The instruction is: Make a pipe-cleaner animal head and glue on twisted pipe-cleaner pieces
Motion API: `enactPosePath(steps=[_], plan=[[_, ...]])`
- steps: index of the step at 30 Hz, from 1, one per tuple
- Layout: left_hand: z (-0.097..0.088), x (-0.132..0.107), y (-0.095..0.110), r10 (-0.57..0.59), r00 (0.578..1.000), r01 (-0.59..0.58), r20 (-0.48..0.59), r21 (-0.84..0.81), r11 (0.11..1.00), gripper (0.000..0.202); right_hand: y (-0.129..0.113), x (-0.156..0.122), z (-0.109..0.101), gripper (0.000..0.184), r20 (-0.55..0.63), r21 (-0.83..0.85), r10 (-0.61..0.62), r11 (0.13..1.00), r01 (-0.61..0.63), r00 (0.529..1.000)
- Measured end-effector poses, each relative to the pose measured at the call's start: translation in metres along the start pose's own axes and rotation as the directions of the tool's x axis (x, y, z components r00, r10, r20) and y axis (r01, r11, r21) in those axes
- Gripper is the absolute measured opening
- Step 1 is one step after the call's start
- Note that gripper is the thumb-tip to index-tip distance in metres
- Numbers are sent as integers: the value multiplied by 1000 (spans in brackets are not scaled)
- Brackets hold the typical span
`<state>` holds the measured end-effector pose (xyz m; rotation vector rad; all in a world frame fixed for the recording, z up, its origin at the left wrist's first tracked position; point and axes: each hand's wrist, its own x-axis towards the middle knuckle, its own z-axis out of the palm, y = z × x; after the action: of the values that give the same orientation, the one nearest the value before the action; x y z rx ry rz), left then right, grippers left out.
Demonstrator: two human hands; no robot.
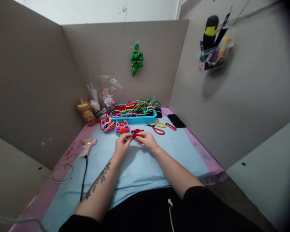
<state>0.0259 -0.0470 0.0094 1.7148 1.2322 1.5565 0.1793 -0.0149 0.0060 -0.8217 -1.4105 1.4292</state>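
Between my two hands, just above the blue cloth, is a small red fuzzy piece (136, 136) that looks bent from pipe cleaner. My left hand (123, 141) pinches its left end, and my right hand (146, 140) grips its right side. Right behind the fingertips shows another red fuzzy part with a dark blue spot (133, 132); whether the two are joined I cannot tell. Beside my left hand sits a pink, orange and teal pipe-cleaner figure with pointed ears (122, 127). A similar pink, purple and orange figure (107, 125) is farther left.
Behind the hands is a blue tray (145, 119) heaped with coloured pipe cleaners. Scissors (159, 129), a red-handled tool (171, 126) and a phone (176, 121) lie at right. A corded pink glue gun (88, 147) lies at left, near a cup (87, 114). Partition walls enclose three sides.
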Motion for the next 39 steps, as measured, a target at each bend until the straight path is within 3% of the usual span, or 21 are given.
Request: enactPosePath(steps=[6,13,18,27,39], plan=[[0,0,1,-3,1000,2,14,35,999,16,-3,0,1,18,6,-1,7,1000,-7,1000],[0,3,4,-102,995,101,-18,-46,994,18,-4,0,0,33,-42,51,14,999,-12,999],[0,3,-1,-163,986,159,-40,-83,984,20,-3,1,-4,31,-65,-23,-10,1000,9,998],[2,1,11,-112,994,112,-8,-53,992,17,-1,0,-4,30,-69,-48,-11,999,7,998],[2,1,7,-70,997,71,19,-62,996,18,-5,-1,-5,29,-48,-39,-23,999,21,999]])
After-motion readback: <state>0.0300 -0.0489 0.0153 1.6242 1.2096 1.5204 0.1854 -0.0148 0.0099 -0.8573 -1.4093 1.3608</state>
